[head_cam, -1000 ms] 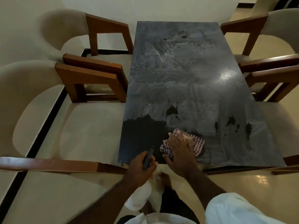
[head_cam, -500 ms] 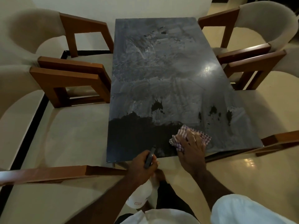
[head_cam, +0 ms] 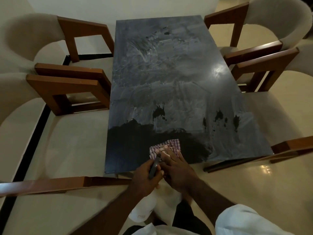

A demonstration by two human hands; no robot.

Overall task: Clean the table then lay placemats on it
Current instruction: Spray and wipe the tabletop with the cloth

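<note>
A long dark table [head_cam: 169, 73] stretches away from me, most of its top hazy with grey smears and a few dark splashes. A strip along its near edge is wiped black. My right hand [head_cam: 176, 168] lies flat on a red-and-white checked cloth [head_cam: 167, 145], pressing it on that strip near the edge. My left hand [head_cam: 145, 177] hovers just off the near edge, wrapped around the dark trigger head of a white spray bottle [head_cam: 144, 211] that hangs below it. No placemats are in view.
Cushioned chairs with brown wooden arms flank the table: two on the left [head_cam: 67, 85] and two on the right [head_cam: 264, 61]. A chair arm [head_cam: 50, 184] crosses at lower left and another [head_cam: 291, 146] at right, close to the near corners. The floor is pale tile.
My right hand has slid the cloth leftward along the near edge, leaving a wider black wiped patch. The left hand with the bottle has stayed by the edge.
</note>
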